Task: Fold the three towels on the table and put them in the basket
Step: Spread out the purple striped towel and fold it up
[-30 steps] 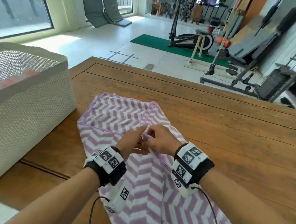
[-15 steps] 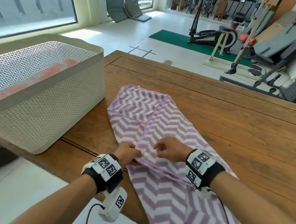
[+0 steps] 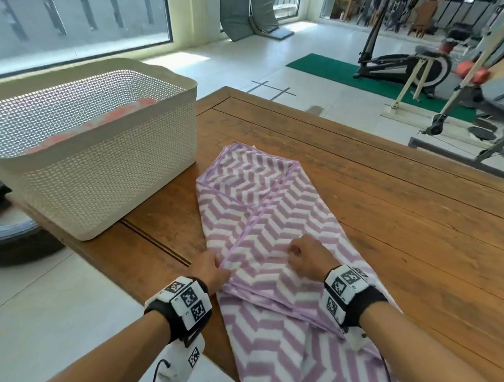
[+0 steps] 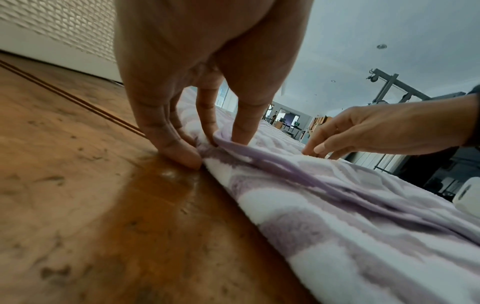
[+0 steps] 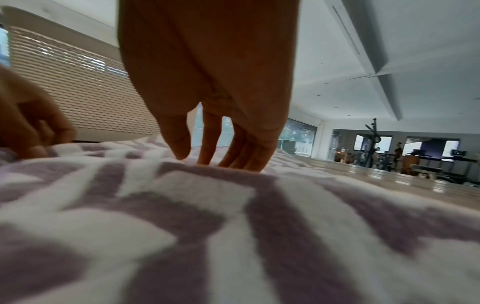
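1. A purple and white zigzag towel (image 3: 264,219) is lying on the brown wooden table (image 3: 406,212). Its near end is hanging over the table edge toward the person.
2. One side of the towel is lying folded over the rest, and its purple edge is running down the middle.
3. The left hand (image 3: 209,269) is sitting at the left side of the towel. In the left wrist view its thumb and one finger (image 4: 207,115) are pinching the purple edge, and the other fingertips are pressing down at the towel's side.
4. The right hand (image 3: 307,258) is resting on top of the towel, just beside the left hand. Its fingers (image 5: 249,152) are bending a little and touching the cloth with their tips. They are not holding anything.
5. A white basket (image 3: 112,174) with little holes is standing on the table, left of the towel and near its far end. Something pink (image 3: 95,123) is lying inside it.
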A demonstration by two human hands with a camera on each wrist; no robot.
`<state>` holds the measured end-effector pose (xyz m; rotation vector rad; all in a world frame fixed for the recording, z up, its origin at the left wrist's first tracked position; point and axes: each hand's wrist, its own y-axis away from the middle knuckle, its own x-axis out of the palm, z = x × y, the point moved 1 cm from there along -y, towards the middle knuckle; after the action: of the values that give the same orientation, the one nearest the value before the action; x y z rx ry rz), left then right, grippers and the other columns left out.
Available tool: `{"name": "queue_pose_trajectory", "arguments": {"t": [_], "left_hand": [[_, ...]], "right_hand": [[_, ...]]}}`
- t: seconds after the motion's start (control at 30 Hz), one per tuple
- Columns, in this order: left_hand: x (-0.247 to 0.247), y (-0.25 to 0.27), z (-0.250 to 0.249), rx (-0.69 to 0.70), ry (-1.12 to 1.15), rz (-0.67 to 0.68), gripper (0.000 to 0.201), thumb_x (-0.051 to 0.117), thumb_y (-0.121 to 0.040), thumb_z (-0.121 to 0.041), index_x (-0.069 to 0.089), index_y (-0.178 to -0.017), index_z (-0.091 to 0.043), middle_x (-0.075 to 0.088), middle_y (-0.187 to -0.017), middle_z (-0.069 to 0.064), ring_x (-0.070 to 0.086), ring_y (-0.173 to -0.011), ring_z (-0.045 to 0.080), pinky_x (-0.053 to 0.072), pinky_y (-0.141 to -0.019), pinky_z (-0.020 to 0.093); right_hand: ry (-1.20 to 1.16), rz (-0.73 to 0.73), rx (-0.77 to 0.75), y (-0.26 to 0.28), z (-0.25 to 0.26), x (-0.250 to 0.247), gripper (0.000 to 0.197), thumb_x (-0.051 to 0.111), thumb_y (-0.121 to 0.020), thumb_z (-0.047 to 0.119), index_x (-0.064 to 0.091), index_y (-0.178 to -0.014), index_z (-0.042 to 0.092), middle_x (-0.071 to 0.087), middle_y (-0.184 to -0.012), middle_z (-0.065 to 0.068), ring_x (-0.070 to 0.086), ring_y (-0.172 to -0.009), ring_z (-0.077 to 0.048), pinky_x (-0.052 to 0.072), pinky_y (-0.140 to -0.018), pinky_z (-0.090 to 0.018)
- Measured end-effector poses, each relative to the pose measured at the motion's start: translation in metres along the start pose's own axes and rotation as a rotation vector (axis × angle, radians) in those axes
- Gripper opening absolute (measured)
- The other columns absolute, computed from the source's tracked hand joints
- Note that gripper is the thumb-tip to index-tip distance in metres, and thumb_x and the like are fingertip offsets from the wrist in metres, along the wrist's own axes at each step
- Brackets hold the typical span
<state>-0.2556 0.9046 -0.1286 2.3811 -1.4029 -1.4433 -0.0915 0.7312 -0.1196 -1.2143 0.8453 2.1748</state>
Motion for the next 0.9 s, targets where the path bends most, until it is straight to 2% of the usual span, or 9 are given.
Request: {"name": "queue_pose_trajectory", "arguments": {"t": [0.17, 0.23, 0.33, 0.43, 0.53, 0.6, 0.67, 0.77, 0.9], "left_hand": [[0.003, 0.0, -0.003, -0.085, 0.115, -0.028, 0.036, 0.071, -0.08, -0.022, 0.047, -0.104, -0.009, 0.051, -0.105, 0.008, 0.054, -0.099, 0.026, 0.043, -0.082, 0.032], [0.002, -0.001, -0.004, -0.169, 0.242, -0.027, 0.06, 0.076, -0.078, -0.02, 0.041, -0.123, -0.004, 0.051, -0.119, 0.01, 0.052, -0.112, 0.03, 0.045, -0.089, 0.036], [0.0, -0.007, -0.006, -0.233, 0.309, 0.025, 0.045, 0.071, -0.082, -0.015, 0.053, -0.119, 0.001, 0.058, -0.116, 0.013, 0.056, -0.104, 0.028, 0.048, -0.078, 0.031], [-0.009, -0.009, -0.02, -0.198, 0.445, 0.036, 0.009, 0.063, -0.087, -0.005, 0.059, -0.092, 0.001, 0.057, -0.093, 0.011, 0.055, -0.08, 0.021, 0.045, -0.071, 0.028], [-0.03, -0.012, -0.043, -0.116, 0.628, -0.046, 0.027, 0.063, -0.086, -0.004, 0.059, -0.111, 0.006, 0.061, -0.107, 0.016, 0.06, -0.1, 0.032, 0.049, -0.092, 0.039], [-0.051, -0.011, -0.066, -0.032, 0.757, -0.12, 0.025, 0.062, -0.085, -0.005, 0.061, -0.108, 0.004, 0.064, -0.104, 0.015, 0.062, -0.098, 0.031, 0.051, -0.089, 0.044], [-0.079, -0.003, -0.099, 0.064, 0.859, -0.225, 0.025, 0.064, -0.083, -0.007, 0.056, -0.106, -0.001, 0.062, -0.1, 0.013, 0.062, -0.09, 0.029, 0.054, -0.078, 0.04], [-0.119, 0.018, -0.147, 0.267, 0.953, -0.368, 0.039, 0.061, -0.088, -0.005, 0.042, -0.121, -0.013, 0.053, -0.101, 0.005, 0.056, -0.085, 0.019, 0.047, -0.064, 0.029], [-0.151, 0.038, -0.197, 0.587, 0.954, -0.39, 0.034, 0.056, -0.093, -0.01, 0.04, -0.122, -0.02, 0.058, -0.095, 0.004, 0.059, -0.081, 0.015, 0.048, -0.062, 0.026]], "right_hand": [[0.049, -0.187, 0.363, -0.016, -0.049, -0.023, 0.068, 0.055, -0.089, 0.045, 0.029, -0.143, 0.015, 0.032, -0.145, -0.016, 0.032, -0.132, -0.036, 0.031, -0.109, -0.045], [-0.041, -0.122, 0.469, -0.026, -0.072, -0.027, 0.087, 0.061, -0.084, 0.048, 0.015, -0.149, 0.012, 0.032, -0.149, -0.016, 0.033, -0.135, -0.037, 0.031, -0.111, -0.047], [-0.304, -0.073, 0.522, -0.041, -0.094, -0.028, 0.105, 0.077, -0.069, 0.047, 0.019, -0.148, 0.01, 0.048, -0.139, -0.013, 0.05, -0.122, -0.035, 0.048, -0.095, -0.046], [-0.403, -0.074, 0.479, -0.046, -0.096, -0.037, 0.077, 0.084, -0.061, 0.041, 0.055, -0.123, 0.006, 0.067, -0.103, -0.008, 0.066, -0.09, -0.029, 0.056, -0.075, -0.037], [-0.47, -0.146, 0.375, -0.033, -0.074, -0.077, 0.012, 0.068, -0.078, 0.02, 0.065, -0.081, 0.008, 0.065, -0.085, -0.011, 0.061, -0.075, -0.024, 0.049, -0.067, -0.032], [-0.493, -0.241, 0.331, -0.019, -0.062, -0.114, 0.013, 0.064, -0.08, 0.019, 0.064, -0.071, 0.01, 0.064, -0.08, -0.012, 0.058, -0.072, -0.024, 0.047, -0.065, -0.033], [-0.502, -0.373, 0.287, -0.007, -0.057, -0.152, 0.013, 0.064, -0.081, 0.02, 0.066, -0.071, 0.011, 0.069, -0.09, -0.015, 0.062, -0.083, -0.029, 0.052, -0.076, -0.041], [-0.573, -0.549, 0.223, 0.023, -0.048, -0.21, 0.036, 0.064, -0.083, 0.022, 0.06, -0.118, 0.012, 0.058, -0.126, -0.012, 0.056, -0.113, -0.031, 0.048, -0.095, -0.046], [-0.708, -0.756, 0.025, 0.07, -0.032, -0.272, 0.022, 0.059, -0.089, 0.012, 0.067, -0.105, 0.024, 0.064, -0.111, -0.004, 0.06, -0.1, -0.023, 0.05, -0.068, -0.024]]}}
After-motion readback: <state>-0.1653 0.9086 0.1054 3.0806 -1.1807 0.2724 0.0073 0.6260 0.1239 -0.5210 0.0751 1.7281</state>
